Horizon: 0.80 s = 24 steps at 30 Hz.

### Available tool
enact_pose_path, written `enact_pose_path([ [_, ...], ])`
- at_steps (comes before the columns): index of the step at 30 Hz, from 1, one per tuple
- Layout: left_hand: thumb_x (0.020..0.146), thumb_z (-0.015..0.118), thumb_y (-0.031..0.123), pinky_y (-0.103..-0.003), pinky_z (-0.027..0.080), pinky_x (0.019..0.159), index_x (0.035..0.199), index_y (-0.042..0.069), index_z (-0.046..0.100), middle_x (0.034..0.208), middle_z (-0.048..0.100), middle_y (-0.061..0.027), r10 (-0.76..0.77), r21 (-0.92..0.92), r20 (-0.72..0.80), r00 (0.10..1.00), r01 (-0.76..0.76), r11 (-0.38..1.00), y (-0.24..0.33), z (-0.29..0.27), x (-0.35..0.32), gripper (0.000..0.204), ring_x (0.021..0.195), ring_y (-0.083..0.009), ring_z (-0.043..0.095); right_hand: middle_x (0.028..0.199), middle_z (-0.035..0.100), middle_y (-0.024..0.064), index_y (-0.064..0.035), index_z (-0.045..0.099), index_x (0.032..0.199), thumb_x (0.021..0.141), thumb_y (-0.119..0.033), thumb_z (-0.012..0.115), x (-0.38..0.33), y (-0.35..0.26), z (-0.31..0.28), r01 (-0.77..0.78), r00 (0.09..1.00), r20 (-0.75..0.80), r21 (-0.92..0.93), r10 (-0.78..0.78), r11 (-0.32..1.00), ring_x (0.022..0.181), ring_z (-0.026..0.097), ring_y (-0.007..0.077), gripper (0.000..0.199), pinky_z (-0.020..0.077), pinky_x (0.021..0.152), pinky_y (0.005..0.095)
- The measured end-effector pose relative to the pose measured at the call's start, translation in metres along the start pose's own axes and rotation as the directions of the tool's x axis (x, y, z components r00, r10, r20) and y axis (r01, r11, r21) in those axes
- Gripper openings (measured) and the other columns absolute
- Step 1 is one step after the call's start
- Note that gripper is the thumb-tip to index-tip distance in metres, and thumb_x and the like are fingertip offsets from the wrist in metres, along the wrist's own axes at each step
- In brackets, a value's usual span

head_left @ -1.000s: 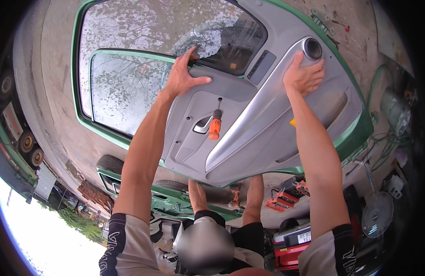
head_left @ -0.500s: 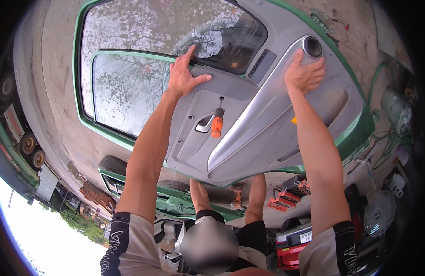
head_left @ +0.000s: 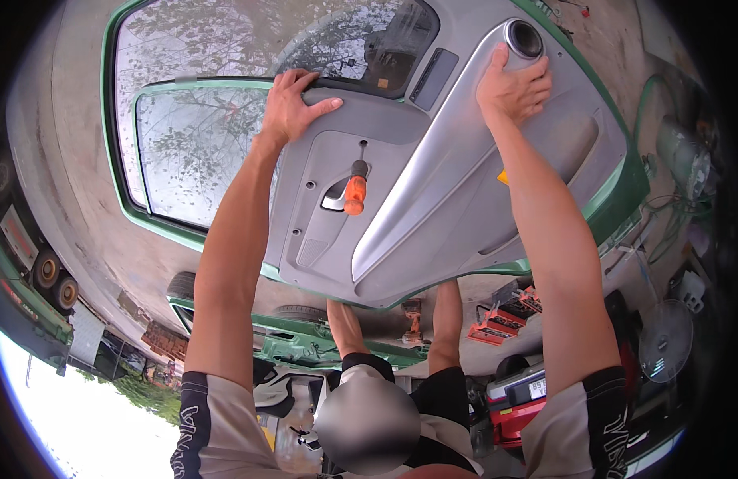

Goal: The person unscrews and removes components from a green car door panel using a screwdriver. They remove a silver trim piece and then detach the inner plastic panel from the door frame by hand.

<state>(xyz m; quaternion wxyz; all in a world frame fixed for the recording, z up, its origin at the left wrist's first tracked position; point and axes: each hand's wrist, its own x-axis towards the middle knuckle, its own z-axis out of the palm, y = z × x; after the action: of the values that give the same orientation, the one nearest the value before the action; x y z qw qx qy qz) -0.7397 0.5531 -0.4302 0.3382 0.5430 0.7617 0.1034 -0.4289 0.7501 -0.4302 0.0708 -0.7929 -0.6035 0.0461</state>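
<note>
A green vehicle door (head_left: 113, 128) with a grey inner trim panel (head_left: 433, 231) spreads out before me. Over the lower edge of its window opening, my left hand (head_left: 289, 108) hooks its fingers, with the thumb out on the panel's face. My right hand (head_left: 513, 89) rests against the panel beside a round black speaker (head_left: 524, 38) with a silver rim, thumb apart and fingers slightly bent. Between the hands an orange-handled screwdriver (head_left: 355, 194) stands with its tip in a panel hole, untouched. A silver trim strip (head_left: 413, 188) runs diagonally from the speaker.
Below the door lie an orange power drill (head_left: 413, 319), an open orange toolbox (head_left: 493, 326) and another green door (head_left: 297, 351). A fan (head_left: 664, 343) and green hoses (head_left: 642, 112) are at right. A truck (head_left: 25, 295) stands at far left.
The door and both hands have shifted slightly up and left in view. My left fingers, stretched out before, now bend over the window edge. The screwdriver stays in its hole.
</note>
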Motion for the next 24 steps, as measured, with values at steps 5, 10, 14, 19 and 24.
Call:
enact_pose_path([
  [5, 0.082, 0.069, 0.07, -0.043, 0.04, 0.112, 0.131, 0.002, 0.067, 0.136, 0.058, -0.0128, 0.001, 0.067, -0.041, 0.999, 0.002, 0.998, 0.004, -0.002, -0.005, 0.084, 0.129, -0.0322, 0.05, 0.154, 0.03, 0.0234, -0.0026, 0.022, 0.154, 0.093, -0.067, 0.052, 0.001, -0.003, -0.002, -0.005, 1.0, 0.026, 0.061, 0.003, 0.998, 0.145, 0.026, 0.0391, 0.093, 0.0265, 0.114, 0.053],
  [10, 0.087, 0.071, 0.06, -0.045, 0.039, 0.114, 0.134, 0.001, 0.063, 0.145, 0.052, -0.0183, -0.086, -0.197, -0.307, 0.948, 0.025, 0.98, 0.047, 0.009, -0.052, 0.076, 0.134, -0.0356, 0.048, 0.141, 0.049, 0.0219, -0.0018, 0.041, 0.145, 0.095, -0.056, 0.06, -0.014, -0.006, 0.001, 0.035, 0.989, -0.141, -0.028, -0.039, 0.999, 0.135, 0.044, 0.0357, 0.077, 0.0365, 0.109, 0.0473],
  [14, 0.087, 0.08, 0.037, -0.047, 0.038, 0.115, 0.135, 0.005, 0.062, 0.148, 0.048, -0.021, 0.117, -0.658, -0.274, 0.955, -0.275, 0.701, 0.138, -0.052, -0.122, 0.061, 0.141, -0.0356, 0.044, 0.137, 0.051, 0.0179, -0.0069, 0.041, 0.15, 0.088, -0.057, 0.066, -0.002, 0.001, -0.009, 0.017, 0.977, -0.21, -0.046, -0.026, 0.999, 0.13, 0.047, 0.0365, 0.084, 0.0359, 0.109, 0.0523],
  [19, 0.09, 0.074, 0.012, -0.042, 0.051, 0.102, 0.128, 0.007, 0.067, 0.151, 0.049, -0.0143, 0.178, -0.375, -0.019, 0.984, -0.173, 0.911, 0.161, -0.061, -0.158, 0.039, 0.132, -0.0277, 0.055, 0.136, 0.052, 0.0184, -0.0066, 0.042, 0.149, 0.09, -0.057, 0.065, -0.007, -0.01, -0.011, 0.021, 0.979, -0.204, -0.03, -0.027, 0.999, 0.129, 0.048, 0.0368, 0.081, 0.0372, 0.109, 0.0502],
  [24, 0.088, 0.067, -0.009, -0.03, 0.058, 0.082, 0.116, 0.002, 0.07, 0.13, 0.068, -0.0143, 0.176, -0.378, -0.244, 0.954, -0.261, 0.888, 0.138, -0.027, -0.144, 0.031, 0.094, -0.0187, 0.069, 0.135, 0.053, 0.0177, -0.0072, 0.044, 0.148, 0.09, -0.059, 0.064, -0.01, -0.006, -0.004, 0.055, 0.97, -0.234, -0.066, -0.069, 0.996, 0.128, 0.049, 0.0353, 0.08, 0.0385, 0.107, 0.05],
])
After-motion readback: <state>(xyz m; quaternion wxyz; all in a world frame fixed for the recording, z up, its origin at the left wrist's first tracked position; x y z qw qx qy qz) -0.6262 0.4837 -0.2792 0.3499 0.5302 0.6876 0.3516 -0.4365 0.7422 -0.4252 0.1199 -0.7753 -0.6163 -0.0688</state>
